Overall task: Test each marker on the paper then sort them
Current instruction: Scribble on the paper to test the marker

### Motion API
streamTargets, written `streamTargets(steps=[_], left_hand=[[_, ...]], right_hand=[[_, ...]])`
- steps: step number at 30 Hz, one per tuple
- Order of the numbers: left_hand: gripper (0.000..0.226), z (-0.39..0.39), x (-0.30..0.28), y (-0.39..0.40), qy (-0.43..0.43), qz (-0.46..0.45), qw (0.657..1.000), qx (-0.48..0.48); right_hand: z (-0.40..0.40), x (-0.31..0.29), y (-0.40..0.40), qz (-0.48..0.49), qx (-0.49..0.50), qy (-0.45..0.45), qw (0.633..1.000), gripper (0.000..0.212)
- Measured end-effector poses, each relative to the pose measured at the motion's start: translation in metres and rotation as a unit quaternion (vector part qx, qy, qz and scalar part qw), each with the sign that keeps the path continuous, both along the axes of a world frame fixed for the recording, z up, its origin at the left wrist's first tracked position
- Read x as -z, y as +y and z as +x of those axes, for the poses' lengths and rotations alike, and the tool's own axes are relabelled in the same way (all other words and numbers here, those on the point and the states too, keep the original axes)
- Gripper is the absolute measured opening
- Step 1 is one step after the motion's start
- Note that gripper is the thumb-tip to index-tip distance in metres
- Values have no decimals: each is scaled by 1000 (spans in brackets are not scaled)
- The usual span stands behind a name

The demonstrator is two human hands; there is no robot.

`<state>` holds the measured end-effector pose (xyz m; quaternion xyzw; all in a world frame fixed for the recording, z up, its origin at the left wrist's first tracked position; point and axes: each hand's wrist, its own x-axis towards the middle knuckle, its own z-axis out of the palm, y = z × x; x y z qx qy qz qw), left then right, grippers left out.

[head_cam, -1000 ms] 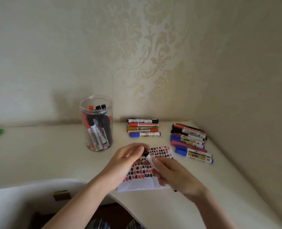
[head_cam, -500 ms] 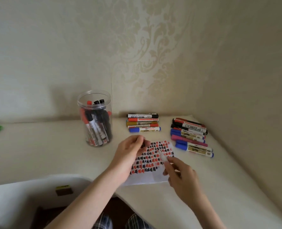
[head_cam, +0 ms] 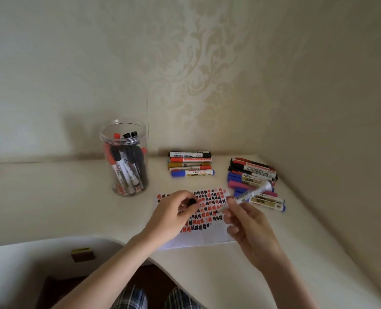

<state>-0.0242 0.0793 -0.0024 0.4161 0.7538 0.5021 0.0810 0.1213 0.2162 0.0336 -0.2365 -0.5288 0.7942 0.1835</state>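
- Uncapped marker (head_cam: 251,195) in the right hand (head_cam: 252,228): pinched near its lower end, tip just above the paper (head_cam: 207,239), barrel slanting up toward the right pile of markers (head_cam: 254,175).
- Left hand (head_cam: 174,212) is curled round a black cap (head_cam: 192,201) over the paper.
- Handling, my read: light, rigid, smooth plastic; grip low on the barrel for control.
- Versus half a second ago: the marker is raised and tilted, now clearly visible, and the left hand sits lower on the paper.
- Jar of markers (head_cam: 126,159) stands left of the paper.

Printed labels run along the marker barrels in the jar (head_cam: 127,168) and in both piles (head_cam: 190,163) on the desk; all too small and blurred to read.
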Motion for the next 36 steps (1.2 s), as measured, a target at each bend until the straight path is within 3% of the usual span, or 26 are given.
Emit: streamTargets(steps=[5,10,12,15,18,24,30,36], left_hand=[[14,-2,17,-1,48,-49,997,21],[22,-2,27,-4,116,-41,992,31],[21,-3,27,-6,131,-40,990,44],[30,-4,29,-8,145,-49,986,61],[37,-5,30,-9,160,-51,984,66],[65,-2,29,-7,156,-96,979,89],[37,-3,32,-7,185,-105,975,65],[31,-2,33,-4,215,-107,968,70]], right_hand=[[-14,5,-5,183,53,-77,979,43],[-15,23,-1,265,98,-132,950,52],[-14,29,1,296,107,-141,939,46],[-14,38,4,358,107,-168,912,18],[-13,42,4,365,107,-160,911,10],[-10,44,6,410,114,-168,889,23],[-7,42,4,419,119,-165,885,37],[-8,45,4,424,121,-159,883,24]])
